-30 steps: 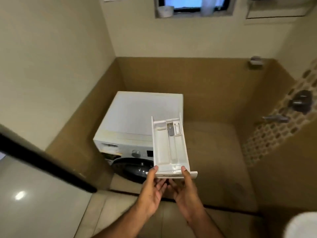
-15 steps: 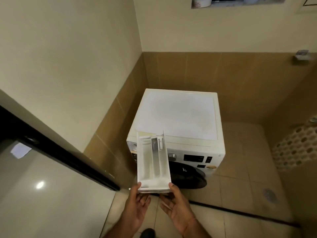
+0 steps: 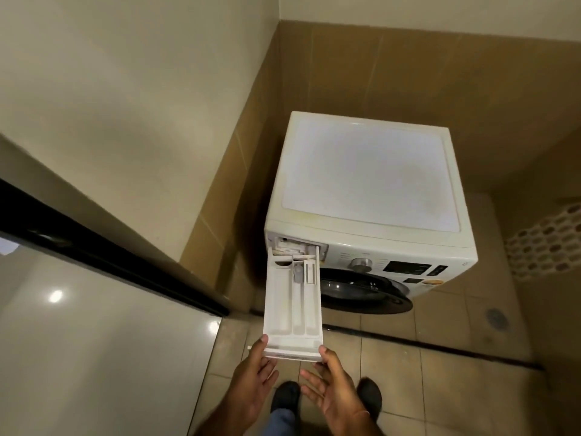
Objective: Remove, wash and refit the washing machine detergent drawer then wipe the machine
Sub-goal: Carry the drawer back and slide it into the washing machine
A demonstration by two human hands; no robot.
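Beige floor tiles (image 3: 440,388) are crossed by a dark floor channel (image 3: 440,346). Beyond the channel a round floor drain (image 3: 496,318) sits by a honeycomb mosaic wall (image 3: 547,243). Left of the channel stands a glossy panel (image 3: 94,341) with a black top edge (image 3: 110,259), reflecting lights; above it, a cream wall (image 3: 125,89) over tan wall tiles (image 3: 408,73).

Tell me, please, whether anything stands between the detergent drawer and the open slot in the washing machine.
Nothing visible does. The detergent drawer, held at its front corners by the left hand and right hand, has its far end right at the open slot in the washing machine.
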